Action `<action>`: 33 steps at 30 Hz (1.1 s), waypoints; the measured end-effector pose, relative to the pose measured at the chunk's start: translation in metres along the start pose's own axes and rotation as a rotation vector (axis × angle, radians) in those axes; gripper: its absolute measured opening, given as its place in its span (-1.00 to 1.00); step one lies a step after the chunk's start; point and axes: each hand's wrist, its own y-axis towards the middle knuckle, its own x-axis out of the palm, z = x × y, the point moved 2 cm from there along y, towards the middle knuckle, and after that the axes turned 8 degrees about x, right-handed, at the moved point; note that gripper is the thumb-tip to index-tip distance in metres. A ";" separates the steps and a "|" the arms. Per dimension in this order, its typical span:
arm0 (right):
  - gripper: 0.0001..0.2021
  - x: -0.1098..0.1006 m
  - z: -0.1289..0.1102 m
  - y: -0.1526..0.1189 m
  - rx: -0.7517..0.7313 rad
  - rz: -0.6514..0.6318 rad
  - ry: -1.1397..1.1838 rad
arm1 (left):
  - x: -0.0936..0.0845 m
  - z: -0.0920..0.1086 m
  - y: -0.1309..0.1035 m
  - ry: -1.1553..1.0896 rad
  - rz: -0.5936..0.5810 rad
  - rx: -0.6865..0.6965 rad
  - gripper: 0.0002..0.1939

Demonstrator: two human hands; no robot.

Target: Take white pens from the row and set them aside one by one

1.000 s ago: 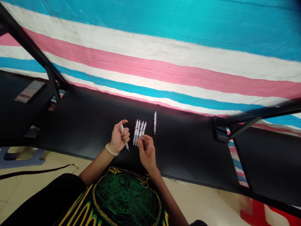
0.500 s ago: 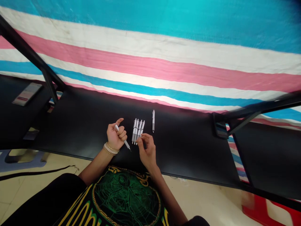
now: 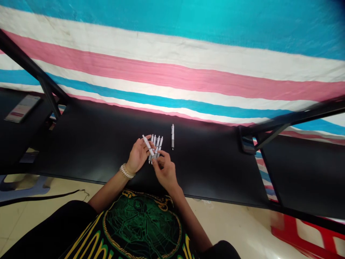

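My left hand (image 3: 137, 155), palm turned up with a beaded bracelet at the wrist, holds a white and grey click pen (image 3: 147, 142) in its fingers. The pen slants down to the right. My right hand (image 3: 166, 172) has its thumb and fingertips closed at the lower end of that same pen; the tip is hidden there. Just behind both hands, several similar pens (image 3: 161, 143) lie side by side on the black table (image 3: 205, 165), partly covered by the fingers. One separate pen (image 3: 173, 136) rests to their right, tip toward me.
A phone (image 3: 23, 108) lies at the far left. Black metal frame bars (image 3: 50, 97) rise at both sides, and a striped cloth (image 3: 172, 79) hangs behind the table. Below the edge are a red plastic stool (image 3: 293, 233) and a bluish one (image 3: 27, 187).
My left hand has loosened from a fist around the pen and moved right, in front of the row. The pen's lower end now meets my right fingertips. The view has shifted slightly.
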 end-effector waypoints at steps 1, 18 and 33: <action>-0.65 -0.005 0.004 0.005 0.023 0.061 -0.009 | -0.002 0.000 0.002 0.140 -0.010 0.040 -0.56; -0.61 -0.035 0.049 0.049 0.062 0.273 -0.694 | -0.019 -0.001 0.020 1.673 -0.179 0.258 -0.50; -0.73 -0.002 0.000 0.006 -0.064 0.128 -0.136 | -0.030 0.033 0.018 0.862 -0.086 -0.034 -0.77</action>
